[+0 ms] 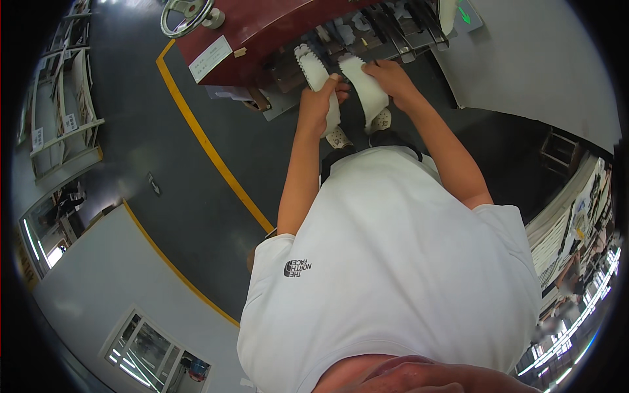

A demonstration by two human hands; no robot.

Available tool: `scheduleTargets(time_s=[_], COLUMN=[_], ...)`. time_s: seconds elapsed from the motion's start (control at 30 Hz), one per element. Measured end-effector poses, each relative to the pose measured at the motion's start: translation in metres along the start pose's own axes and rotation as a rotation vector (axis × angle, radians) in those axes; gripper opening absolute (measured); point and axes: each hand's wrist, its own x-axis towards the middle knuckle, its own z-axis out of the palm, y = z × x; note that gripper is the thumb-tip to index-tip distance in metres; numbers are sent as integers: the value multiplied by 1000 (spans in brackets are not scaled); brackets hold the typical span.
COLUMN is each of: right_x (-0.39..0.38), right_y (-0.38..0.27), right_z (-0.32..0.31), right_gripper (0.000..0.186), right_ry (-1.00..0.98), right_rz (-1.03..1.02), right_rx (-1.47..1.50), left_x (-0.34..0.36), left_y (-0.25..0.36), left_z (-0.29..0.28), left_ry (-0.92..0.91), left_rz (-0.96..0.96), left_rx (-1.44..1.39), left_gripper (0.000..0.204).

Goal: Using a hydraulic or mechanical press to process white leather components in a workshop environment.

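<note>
Beside a red machine, hands hold white pieces over dark floor

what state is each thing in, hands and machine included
left hand: gripping left white piece
right hand: gripping right white piece
left white piece: held, jagged end toward red machine
right white piece: held, jagged end also toward machine
red machine: cannot tell if running
handwheel: untouched

Lettering on shirt, arrow on panel
</note>
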Motion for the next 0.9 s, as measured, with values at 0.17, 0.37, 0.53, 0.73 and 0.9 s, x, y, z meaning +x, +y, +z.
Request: scheduleTargets(time_s=[0.17,0.37,0.53,0.73,0.9], right_x=[17,42,50,30,46], right_y=[6,14,12,24,2], right_z=[13,21,25,6,17], right_gripper=[32,32,38,45,44], right_ry=[105,325,412,178,329], right_rz=[-66,-362,-393,-248,-285], right_rx=[-98,-610,-670,-597,-607], left_x=[18,28,29,33,31], left_y=[2,0,-10,-14,2], left_z=[4,1,-1,11,10], left_ry=[95,105,123,288,278], left_rz=[-121,-67,-20,16,-25], left_rx=[34,123,210,192,243], left_gripper=[32,32,29,27,27])
